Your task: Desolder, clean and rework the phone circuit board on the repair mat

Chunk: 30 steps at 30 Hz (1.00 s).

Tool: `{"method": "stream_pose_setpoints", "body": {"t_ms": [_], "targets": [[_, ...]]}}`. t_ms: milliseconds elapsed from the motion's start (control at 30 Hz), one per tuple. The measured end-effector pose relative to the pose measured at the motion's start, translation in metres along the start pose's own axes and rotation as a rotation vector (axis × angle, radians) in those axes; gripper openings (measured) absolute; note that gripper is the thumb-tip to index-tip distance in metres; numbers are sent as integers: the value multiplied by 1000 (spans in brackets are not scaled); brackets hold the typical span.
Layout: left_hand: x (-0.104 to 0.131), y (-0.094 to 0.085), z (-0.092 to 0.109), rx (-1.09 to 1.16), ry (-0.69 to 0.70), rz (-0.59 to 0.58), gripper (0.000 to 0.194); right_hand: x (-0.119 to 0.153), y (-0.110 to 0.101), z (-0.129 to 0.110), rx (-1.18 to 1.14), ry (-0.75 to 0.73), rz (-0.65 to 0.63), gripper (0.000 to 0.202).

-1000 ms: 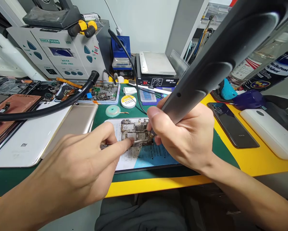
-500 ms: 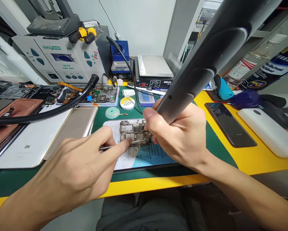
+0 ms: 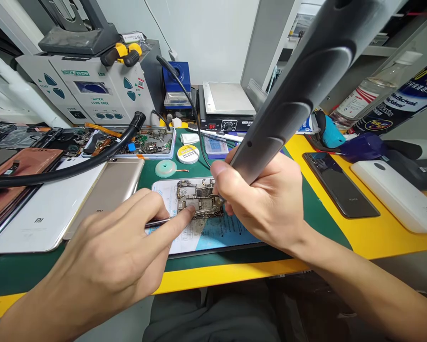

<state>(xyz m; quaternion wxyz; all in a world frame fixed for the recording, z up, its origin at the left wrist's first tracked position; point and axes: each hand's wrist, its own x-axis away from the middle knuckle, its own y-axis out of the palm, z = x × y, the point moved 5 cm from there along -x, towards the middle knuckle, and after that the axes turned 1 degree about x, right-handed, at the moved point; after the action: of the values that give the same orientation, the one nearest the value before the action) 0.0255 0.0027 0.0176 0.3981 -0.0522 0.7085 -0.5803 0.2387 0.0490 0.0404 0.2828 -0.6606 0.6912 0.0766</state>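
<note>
- In the head view, a bare circuit board (image 3: 199, 191) is seen at the centre of the workbench, laid flat on a white and blue pad (image 3: 185, 244), which rests on a green mat (image 3: 323, 221) edged in yellow.
- A thick dark grey handpiece (image 3: 288, 107) is grasped by the right hand (image 3: 265, 197), pinched low down like a pen; it is slanted from the upper right towards the board's right end. Whether its tip touches the board cannot be told.
- A slim metal tool (image 3: 158, 222) is gripped in the curled fingers of the left hand (image 3: 124, 242), and the index fingertip is laid on the board's near left part.
- Beyond the board, a pale green spool (image 3: 166, 168) and a round white and yellow tin (image 3: 188, 154) are placed side by side.
- At the far left, a grey control station (image 3: 88, 90) is fronted by a tray of small parts (image 3: 152, 142), crossed in part by a black hose (image 3: 52, 176).
- On the near left, a white phone back (image 3: 42, 213) is overlapped by a gold one.
- On the right, a dark phone (image 3: 341, 185) is set beside a white rounded device (image 3: 394, 194).
</note>
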Motion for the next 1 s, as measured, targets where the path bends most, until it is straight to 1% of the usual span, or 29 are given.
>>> {"method": "stream_pose_setpoints", "body": {"t_ms": [133, 233, 367, 467, 600, 733, 900, 1000], "targets": [[-1, 0, 0, 23, -3, -13, 47, 0, 1, 1, 14, 17, -19, 36], [-2, 1, 0, 112, -45, -7, 48, 1, 0, 1, 9, 6, -15, 36], [-5, 1, 3, 211, -87, 16, 42, 1, 0, 1, 1, 18, -25, 37], [-5, 1, 4, 194, -126, 29, 38, 1, 0, -1, -2, 5, -8, 36], [-3, 0, 5, 163, -112, 18, 37, 1, 0, -1, 17, 18, -6, 37], [2, 0, 6, 160, -101, -14, 40, 1, 0, -1, 8, -6, -14, 37], [7, 0, 4, 192, -148, -61, 55, 2, 1, -1, -11, -11, -25, 41], [6, -1, 5, 202, -127, -80, 56, 1, 1, -4, 1, -44, -2, 41]]}}
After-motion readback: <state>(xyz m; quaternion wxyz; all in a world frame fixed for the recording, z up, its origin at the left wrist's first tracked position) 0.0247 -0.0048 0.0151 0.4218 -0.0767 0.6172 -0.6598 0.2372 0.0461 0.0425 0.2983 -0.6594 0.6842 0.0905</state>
